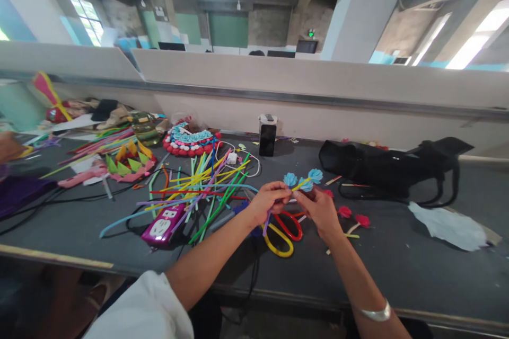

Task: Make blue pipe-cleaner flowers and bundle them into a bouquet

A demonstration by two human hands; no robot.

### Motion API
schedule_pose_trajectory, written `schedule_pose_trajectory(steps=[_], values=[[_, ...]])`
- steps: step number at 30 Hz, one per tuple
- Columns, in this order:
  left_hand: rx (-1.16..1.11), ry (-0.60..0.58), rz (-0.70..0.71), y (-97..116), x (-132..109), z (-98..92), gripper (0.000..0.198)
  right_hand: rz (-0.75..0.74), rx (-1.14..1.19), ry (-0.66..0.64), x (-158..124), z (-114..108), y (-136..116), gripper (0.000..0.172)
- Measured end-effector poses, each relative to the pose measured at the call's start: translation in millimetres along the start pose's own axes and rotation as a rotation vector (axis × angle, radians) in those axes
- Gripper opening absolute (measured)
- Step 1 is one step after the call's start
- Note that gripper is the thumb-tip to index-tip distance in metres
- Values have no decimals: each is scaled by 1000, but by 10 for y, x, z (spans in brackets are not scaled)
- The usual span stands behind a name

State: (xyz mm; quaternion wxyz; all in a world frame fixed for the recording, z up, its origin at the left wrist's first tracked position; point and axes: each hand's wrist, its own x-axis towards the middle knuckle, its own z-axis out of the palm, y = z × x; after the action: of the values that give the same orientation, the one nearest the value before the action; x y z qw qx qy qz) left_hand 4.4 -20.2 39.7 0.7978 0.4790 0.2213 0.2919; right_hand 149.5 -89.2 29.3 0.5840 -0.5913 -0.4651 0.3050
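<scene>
My left hand [269,200] and my right hand [318,207] meet over the dark table [397,259], both pinched round thin stems of small blue paper flowers [304,179] that stick up between them. A purple strip hangs below my left fingers. Red and yellow scissor handles [283,233] lie just under my hands. Small red paper flowers [353,216] lie to the right of my right hand. A silver bangle sits on my right wrist.
A heap of coloured pipe-cleaner sticks [199,185] spreads left of my hands, over a purple power strip [163,225]. A black bag [389,167] lies at the right, a phone on a stand [267,137] at the back, craft pieces at the far left.
</scene>
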Motion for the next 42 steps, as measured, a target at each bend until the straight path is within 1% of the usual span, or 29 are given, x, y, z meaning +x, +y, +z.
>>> schedule_pose_trajectory(steps=[2, 4, 5, 9, 12, 14, 18, 19, 20, 23, 24, 25, 27, 31, 35, 37, 39, 42], values=[[0, -17, -39, 8, -5, 6, 31, 40, 74, 8, -3, -18, -50, 40], [12, -25, -54, 3, -4, 15, 32, 60, 149, 19, -6, -38, -93, 48], [21, -29, -54, -5, -2, 19, 32, 60, 164, 23, -7, -48, -107, 50], [112, -22, 10, -41, 6, 21, 32, 13, 104, 30, 3, -86, -105, 43], [174, -6, 64, -56, 10, 9, 34, 3, 60, 33, 24, -109, -68, 43], [136, 6, 52, -52, 9, -3, 36, -12, 32, 28, 38, -125, -49, 47], [42, -8, -21, -17, 5, -32, 37, -70, -37, -16, 61, -194, -32, 64], [35, -17, -31, -7, 4, -38, 36, -75, -65, -37, 65, -220, -30, 64], [28, -27, -40, 0, 3, -41, 36, -82, -101, -57, 70, -247, -29, 59], [-7, -71, -78, 2, -2, -38, 33, -115, -203, -74, 83, -309, -22, 32], [-20, -94, -91, -3, -5, -33, 31, -119, -210, -66, 88, -317, -18, 27], [-32, -116, -104, -10, -9, -26, 30, -114, -195, -58, 93, -317, -13, 27], [-47, -154, -127, -25, -16, -13, 27, -96, -112, -49, 103, -301, 0, 30], [-36, -200, -185, -33, -26, -1, 25, -86, 63, -53, 115, -264, 27, 43], [-24, -214, -238, -6, -24, -5, 25, -96, 54, -22, 121, -261, 64, 55], [-29, -208, -238, 5, -20, -7, 24, -129, 71, -14, 121, -258, 94, 55], [-39, -196, -212, 6, -14, -7, 22, -181, 93, -11, 121, -255, 129, 51], [-66, -141, -154, -8, -2, -5, 21, -229, 6, 35, 125, -264, 163, 46]])
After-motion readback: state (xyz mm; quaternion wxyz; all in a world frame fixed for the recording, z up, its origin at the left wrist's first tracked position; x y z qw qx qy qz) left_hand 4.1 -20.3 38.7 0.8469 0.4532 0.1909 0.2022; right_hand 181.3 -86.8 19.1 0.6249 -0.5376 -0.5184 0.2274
